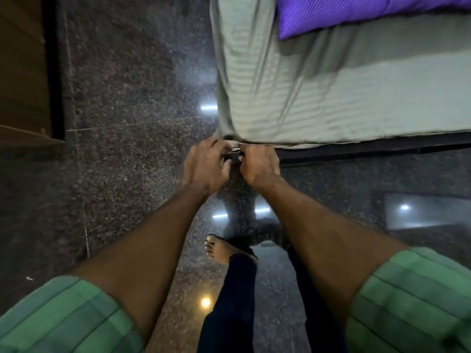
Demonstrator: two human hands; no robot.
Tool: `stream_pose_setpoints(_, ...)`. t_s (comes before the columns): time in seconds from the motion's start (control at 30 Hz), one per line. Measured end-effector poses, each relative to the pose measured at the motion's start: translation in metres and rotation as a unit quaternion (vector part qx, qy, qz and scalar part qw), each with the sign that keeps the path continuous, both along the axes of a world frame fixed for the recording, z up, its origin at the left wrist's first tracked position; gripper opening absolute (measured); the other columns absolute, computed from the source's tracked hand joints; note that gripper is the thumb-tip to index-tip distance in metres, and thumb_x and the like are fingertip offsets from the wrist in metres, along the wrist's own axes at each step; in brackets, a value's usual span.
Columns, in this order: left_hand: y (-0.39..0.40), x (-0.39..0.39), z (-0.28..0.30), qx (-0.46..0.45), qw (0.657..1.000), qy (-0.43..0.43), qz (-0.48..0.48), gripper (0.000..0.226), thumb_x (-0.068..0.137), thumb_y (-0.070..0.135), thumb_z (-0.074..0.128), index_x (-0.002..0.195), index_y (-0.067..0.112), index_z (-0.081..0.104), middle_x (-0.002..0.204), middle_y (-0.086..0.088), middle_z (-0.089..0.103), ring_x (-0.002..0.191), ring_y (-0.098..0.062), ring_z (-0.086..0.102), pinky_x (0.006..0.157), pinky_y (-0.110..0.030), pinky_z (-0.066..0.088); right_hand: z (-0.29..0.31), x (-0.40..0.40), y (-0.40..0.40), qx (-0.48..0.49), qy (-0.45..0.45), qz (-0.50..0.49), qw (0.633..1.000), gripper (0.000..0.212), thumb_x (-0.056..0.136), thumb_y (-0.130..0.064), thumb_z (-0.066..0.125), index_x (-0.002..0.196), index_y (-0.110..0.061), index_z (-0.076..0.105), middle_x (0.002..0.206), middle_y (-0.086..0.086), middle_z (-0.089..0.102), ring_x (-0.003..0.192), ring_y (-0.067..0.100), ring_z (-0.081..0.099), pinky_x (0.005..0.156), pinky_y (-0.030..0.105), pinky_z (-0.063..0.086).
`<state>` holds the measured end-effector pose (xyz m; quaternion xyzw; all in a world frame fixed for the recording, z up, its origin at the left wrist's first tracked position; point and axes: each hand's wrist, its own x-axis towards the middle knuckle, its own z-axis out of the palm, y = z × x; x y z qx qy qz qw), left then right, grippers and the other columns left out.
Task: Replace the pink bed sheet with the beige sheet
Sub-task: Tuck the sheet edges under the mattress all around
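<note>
Both hands work at the bed corner, close together. The left hand (205, 165) has its fingers curled and seems to pinch the hem of the beige sheet (293, 103) just under the mattress corner; the right hand (258, 165) is curled too, knuckles up, fingertips hidden under the edge, so I judge it grips the same hem, but what exactly is between its fingers I cannot tell. They are held so low and so near each other prob. because the loose corner cloth must be gathered and pushed in between the mattress and the dark bed frame (356, 150), which shows as a black bar just below the sheet edge. The beige sheet is already spread over the mattress, w/ diagonal wrinkles running from the corner up toward the purple pillow (356, 14); these wrinkles point to the hands, i.e. the cloth is under pull from this corner. On the left side the sheet hangs down over the mattress side, not yet tucked there as far as I see. No pink sheet is visible in this view, so I judge the old one is already off and the task is in its late part: fitting corners. The person stands on the polished granite floor (127, 123), one bare foot (221, 249) near the corner, leaning over. A wooden door or cabinet (23, 72) is far at the left, well apart from the bed.
</note>
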<state>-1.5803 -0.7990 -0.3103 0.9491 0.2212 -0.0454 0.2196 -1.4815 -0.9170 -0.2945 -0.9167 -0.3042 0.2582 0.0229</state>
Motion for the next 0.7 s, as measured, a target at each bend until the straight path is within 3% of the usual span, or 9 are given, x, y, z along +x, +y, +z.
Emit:
stream_pose_setpoints(0.13,-0.003,0.023,-0.016,-0.036,0.998,-0.007,-0.046,0.04,0.085,0.025,0.064,0.124,0.026,0.065,0.128,0.002,0.062,0.117,-0.023,0.057,0.099,-0.041,0.043,-0.017,-0.007,0.007,-0.014,0.067,-0.022,0.997,0.038,0.098,-0.038,0.044,0.13,-0.024,0.059,0.134,0.004,0.06,0.129,0.029,0.048,0.113,0.048,0.025)
stream_pose_setpoints(0.2,-0.002,0.031,-0.022,-0.054,0.998,-0.012,-0.02,0.035,0.087,0.022,0.058,0.12,0.026,0.069,0.123,0.002,0.066,0.115,-0.024,0.059,0.097,-0.04,0.041,-0.011,0.003,0.009,-0.001,0.111,-0.041,0.993,0.037,0.091,-0.041,0.053,0.124,-0.028,0.065,0.13,0.003,0.066,0.125,0.029,0.055,0.11,0.047,0.033)
stream_pose_setpoints(0.27,0.003,0.035,-0.026,-0.046,0.999,-0.016,0.02,0.029,0.087,0.021,0.056,0.111,0.026,0.071,0.113,0.002,0.071,0.108,-0.025,0.062,0.094,-0.04,0.04,0.0,0.011,0.006,0.06,0.069,-0.096,0.991,0.032,0.084,-0.035,0.058,0.111,-0.028,0.073,0.109,0.007,0.074,0.106,0.033,0.067,0.089,0.04,0.05)
stream_pose_setpoints(0.33,0.011,0.039,-0.024,-0.028,0.999,-0.03,0.035,0.022,0.087,0.019,0.06,0.105,0.027,0.07,0.106,0.003,0.072,0.103,-0.025,0.063,0.091,-0.04,0.041,0.01,0.012,0.005,0.123,-0.045,-0.149,0.98,0.023,0.081,-0.025,0.062,0.1,-0.023,0.074,0.094,0.008,0.074,0.091,0.034,0.068,0.073,0.038,0.051)
stream_pose_setpoints(0.43,0.024,0.047,-0.022,-0.03,0.999,-0.023,0.028,0.021,0.086,0.018,0.066,0.105,0.026,0.065,0.106,0.001,0.069,0.102,-0.026,0.062,0.091,-0.04,0.043,0.009,0.012,0.015,0.155,-0.119,-0.142,0.97,0.02,0.076,-0.022,0.069,0.096,-0.02,0.071,0.094,0.003,0.068,0.093,0.029,0.063,0.079,0.041,0.047)
stream_pose_setpoints(0.57,0.049,0.065,-0.031,-0.087,0.995,0.034,0.038,0.042,0.081,0.035,0.075,0.12,0.025,0.061,0.115,-0.003,0.067,0.107,-0.028,0.063,0.089,-0.04,0.051,-0.006,0.025,0.036,0.115,-0.102,-0.105,0.982,0.035,0.075,-0.03,0.073,0.107,-0.018,0.065,0.109,0.006,0.058,0.105,0.03,0.054,0.086,0.042,0.044)
stream_pose_setpoints(0.63,0.058,0.076,-0.04,-0.076,0.992,0.101,-0.018,0.049,0.079,0.046,0.073,0.123,0.026,0.061,0.118,-0.005,0.068,0.112,-0.031,0.063,0.089,-0.041,0.051,-0.011,0.027,0.048,0.087,-0.112,-0.095,0.985,0.044,0.075,-0.035,0.074,0.113,-0.018,0.06,0.114,0.006,0.055,0.108,0.03,0.051,0.087,0.042,0.043)
stream_pose_setpoints(0.7,0.057,0.085,-0.047,-0.051,0.985,0.153,-0.055,0.04,0.081,0.047,0.068,0.113,0.024,0.068,0.113,-0.006,0.072,0.109,-0.032,0.065,0.086,-0.039,0.051,-0.015,0.028,0.058,0.055,-0.117,-0.087,0.988,0.047,0.077,-0.038,0.074,0.117,-0.019,0.055,0.117,0.006,0.055,0.11,0.029,0.049,0.088,0.042,0.04)
